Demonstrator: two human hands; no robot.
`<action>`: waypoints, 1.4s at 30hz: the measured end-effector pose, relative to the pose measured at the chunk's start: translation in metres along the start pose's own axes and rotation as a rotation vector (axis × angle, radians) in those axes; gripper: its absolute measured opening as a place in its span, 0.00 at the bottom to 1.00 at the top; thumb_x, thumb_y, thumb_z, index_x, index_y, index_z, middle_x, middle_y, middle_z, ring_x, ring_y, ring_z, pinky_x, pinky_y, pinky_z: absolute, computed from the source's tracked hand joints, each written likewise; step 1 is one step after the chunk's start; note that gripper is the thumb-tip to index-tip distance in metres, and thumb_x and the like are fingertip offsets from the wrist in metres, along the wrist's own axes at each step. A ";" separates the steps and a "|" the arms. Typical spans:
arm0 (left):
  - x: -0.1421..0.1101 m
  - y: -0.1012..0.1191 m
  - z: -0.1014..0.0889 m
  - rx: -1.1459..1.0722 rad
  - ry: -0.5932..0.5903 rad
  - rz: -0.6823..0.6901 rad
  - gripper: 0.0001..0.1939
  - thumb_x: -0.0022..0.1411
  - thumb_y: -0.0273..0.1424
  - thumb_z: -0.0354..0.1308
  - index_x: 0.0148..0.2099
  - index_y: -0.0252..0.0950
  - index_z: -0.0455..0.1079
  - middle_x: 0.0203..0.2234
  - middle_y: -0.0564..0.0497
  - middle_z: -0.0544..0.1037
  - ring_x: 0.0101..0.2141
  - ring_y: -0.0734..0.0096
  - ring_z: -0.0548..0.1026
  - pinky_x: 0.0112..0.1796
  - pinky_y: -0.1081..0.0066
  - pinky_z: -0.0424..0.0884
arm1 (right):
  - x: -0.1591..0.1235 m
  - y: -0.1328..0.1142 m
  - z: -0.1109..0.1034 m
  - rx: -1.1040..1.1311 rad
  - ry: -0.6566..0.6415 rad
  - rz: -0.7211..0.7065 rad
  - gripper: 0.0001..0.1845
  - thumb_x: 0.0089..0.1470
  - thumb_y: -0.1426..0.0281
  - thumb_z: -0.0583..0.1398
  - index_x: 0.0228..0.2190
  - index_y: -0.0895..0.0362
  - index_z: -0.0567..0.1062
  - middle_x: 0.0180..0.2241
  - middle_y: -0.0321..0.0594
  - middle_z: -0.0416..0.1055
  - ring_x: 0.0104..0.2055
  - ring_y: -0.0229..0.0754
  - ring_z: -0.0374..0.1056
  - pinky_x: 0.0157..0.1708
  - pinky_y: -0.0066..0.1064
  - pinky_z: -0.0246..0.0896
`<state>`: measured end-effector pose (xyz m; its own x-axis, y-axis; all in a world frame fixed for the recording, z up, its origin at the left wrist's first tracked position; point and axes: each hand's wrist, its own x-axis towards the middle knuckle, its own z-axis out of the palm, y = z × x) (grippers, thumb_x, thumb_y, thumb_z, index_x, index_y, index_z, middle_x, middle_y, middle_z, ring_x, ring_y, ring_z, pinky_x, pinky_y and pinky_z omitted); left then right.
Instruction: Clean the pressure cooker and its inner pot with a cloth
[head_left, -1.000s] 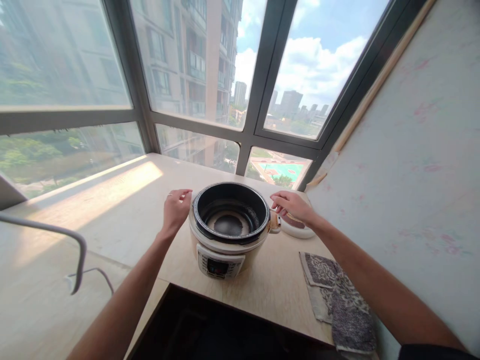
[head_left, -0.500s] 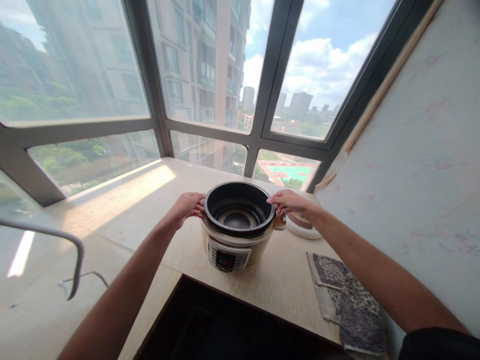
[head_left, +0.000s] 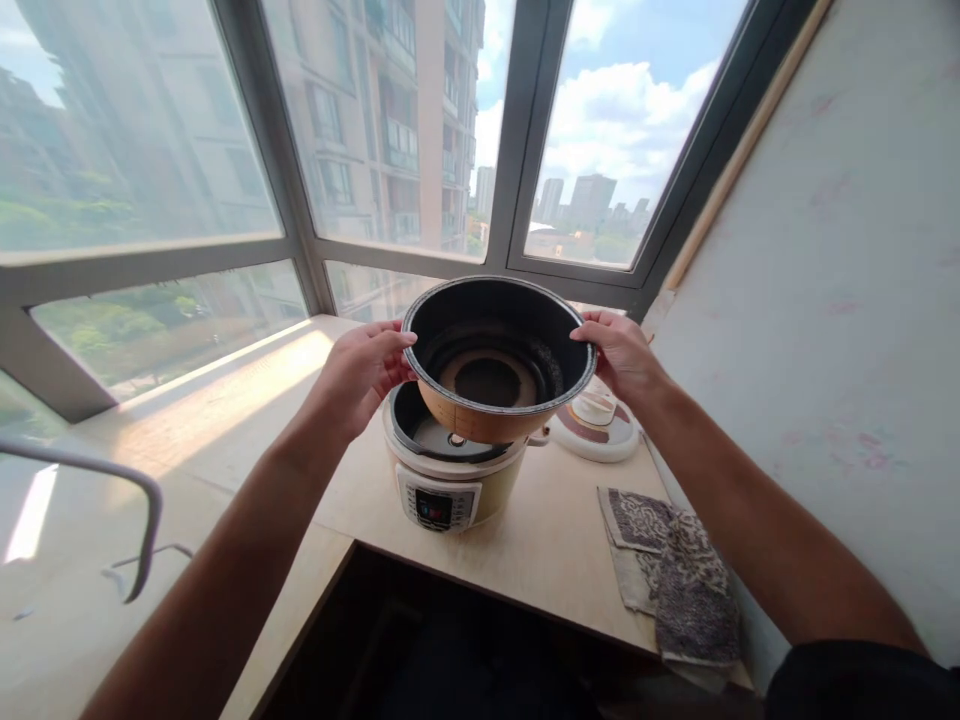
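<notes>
Head view: left fingers (head_left: 397, 350) and right fingers (head_left: 592, 335) clamp opposite rims of a black-lined inner pot (head_left: 495, 350), held above the electric pressure cooker base (head_left: 442, 480). Below the right fingers sits the round lid (head_left: 596, 430); nearer the wearer, a patterned towel (head_left: 667, 570) meets the tabletop's (head_left: 555, 560) front edge. Open tabletop spreads left of the left fingers.

One pot (head_left: 491, 350), one cooker (head_left: 491, 485), one left hand (head_left: 360, 375), one right hand (head_left: 619, 350); right, one lid (head_left: 607, 438); near right, one cloth pile (head_left: 675, 575); left, one bent bar (head_left: 154, 500).
</notes>
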<state>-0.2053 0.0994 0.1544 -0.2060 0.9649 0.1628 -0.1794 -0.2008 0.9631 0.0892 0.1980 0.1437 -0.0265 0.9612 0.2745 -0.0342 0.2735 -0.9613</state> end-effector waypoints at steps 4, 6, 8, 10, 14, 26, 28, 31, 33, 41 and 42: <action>-0.026 0.005 0.043 -0.019 -0.215 0.061 0.12 0.50 0.29 0.65 0.38 0.33 0.74 0.27 0.51 0.73 0.30 0.68 0.75 0.35 0.66 0.75 | -0.020 -0.033 -0.053 -0.063 0.140 -0.096 0.09 0.43 0.73 0.66 0.30 0.57 0.74 0.27 0.34 0.70 0.26 0.34 0.65 0.26 0.26 0.59; -0.039 -0.006 0.068 -0.057 -0.298 0.071 0.14 0.50 0.31 0.67 0.40 0.33 0.74 0.28 0.51 0.74 0.30 0.67 0.76 0.35 0.66 0.75 | -0.037 -0.042 -0.082 -0.112 0.204 -0.060 0.09 0.42 0.74 0.66 0.30 0.58 0.74 0.26 0.35 0.69 0.25 0.35 0.64 0.25 0.27 0.59; -0.053 -0.024 0.092 -0.099 -0.350 0.058 0.16 0.52 0.33 0.67 0.43 0.34 0.73 0.28 0.52 0.74 0.29 0.70 0.75 0.34 0.67 0.74 | -0.057 -0.043 -0.110 -0.161 0.266 -0.002 0.08 0.42 0.75 0.64 0.30 0.58 0.75 0.24 0.35 0.69 0.24 0.35 0.63 0.24 0.28 0.57; -0.067 -0.047 0.114 -0.127 -0.377 0.033 0.17 0.54 0.33 0.66 0.46 0.36 0.72 0.28 0.53 0.72 0.28 0.71 0.73 0.33 0.68 0.73 | -0.077 -0.037 -0.134 -0.195 0.321 0.064 0.08 0.41 0.75 0.63 0.30 0.58 0.75 0.23 0.36 0.69 0.23 0.35 0.62 0.23 0.28 0.55; -0.091 -0.094 0.144 -0.103 -0.416 -0.058 0.16 0.56 0.34 0.63 0.47 0.38 0.68 0.28 0.55 0.68 0.27 0.72 0.71 0.31 0.69 0.72 | -0.109 -0.008 -0.172 -0.231 0.382 0.236 0.12 0.38 0.74 0.63 0.30 0.57 0.74 0.21 0.36 0.70 0.20 0.36 0.63 0.20 0.28 0.55; -0.112 -0.187 0.147 0.024 -0.279 -0.201 0.08 0.56 0.29 0.56 0.40 0.38 0.64 0.25 0.57 0.63 0.27 0.72 0.65 0.30 0.70 0.65 | -0.127 0.105 -0.184 -0.303 0.384 0.474 0.12 0.27 0.73 0.63 0.23 0.56 0.74 0.17 0.31 0.70 0.19 0.35 0.62 0.18 0.25 0.56; -0.114 -0.197 0.143 0.029 -0.245 -0.190 0.09 0.56 0.29 0.57 0.41 0.37 0.65 0.25 0.58 0.63 0.26 0.72 0.64 0.30 0.71 0.63 | -0.127 0.116 -0.183 -0.320 0.368 0.482 0.12 0.28 0.71 0.64 0.24 0.56 0.74 0.17 0.31 0.70 0.20 0.36 0.63 0.19 0.25 0.57; -0.116 -0.212 0.139 0.049 -0.193 -0.188 0.08 0.56 0.30 0.57 0.40 0.37 0.65 0.26 0.57 0.62 0.26 0.73 0.63 0.30 0.71 0.62 | -0.124 0.130 -0.180 -0.359 0.359 0.483 0.13 0.28 0.71 0.64 0.24 0.56 0.74 0.18 0.30 0.69 0.21 0.36 0.63 0.20 0.25 0.57; -0.117 -0.220 0.137 0.048 -0.168 -0.196 0.08 0.56 0.30 0.58 0.39 0.37 0.65 0.26 0.57 0.62 0.27 0.73 0.63 0.30 0.71 0.61 | -0.121 0.138 -0.177 -0.370 0.364 0.478 0.13 0.28 0.71 0.63 0.24 0.56 0.73 0.18 0.30 0.69 0.22 0.36 0.63 0.21 0.25 0.57; -0.118 -0.233 0.133 0.021 -0.095 -0.247 0.07 0.55 0.30 0.59 0.36 0.37 0.65 0.24 0.58 0.60 0.25 0.75 0.59 0.28 0.73 0.58 | -0.120 0.153 -0.174 -0.388 0.326 0.483 0.13 0.30 0.70 0.63 0.26 0.56 0.73 0.19 0.31 0.70 0.23 0.37 0.64 0.24 0.27 0.58; -0.118 -0.234 0.133 0.018 -0.085 -0.255 0.07 0.55 0.30 0.60 0.36 0.37 0.66 0.24 0.58 0.60 0.25 0.75 0.59 0.28 0.74 0.58 | -0.121 0.154 -0.174 -0.392 0.322 0.482 0.14 0.30 0.70 0.63 0.26 0.56 0.73 0.20 0.31 0.70 0.23 0.37 0.64 0.24 0.27 0.59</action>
<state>-0.0108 0.0548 -0.0613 -0.0745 0.9949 -0.0686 -0.1974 0.0527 0.9789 0.2608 0.1304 -0.0423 0.3512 0.9245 -0.1482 0.2718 -0.2521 -0.9287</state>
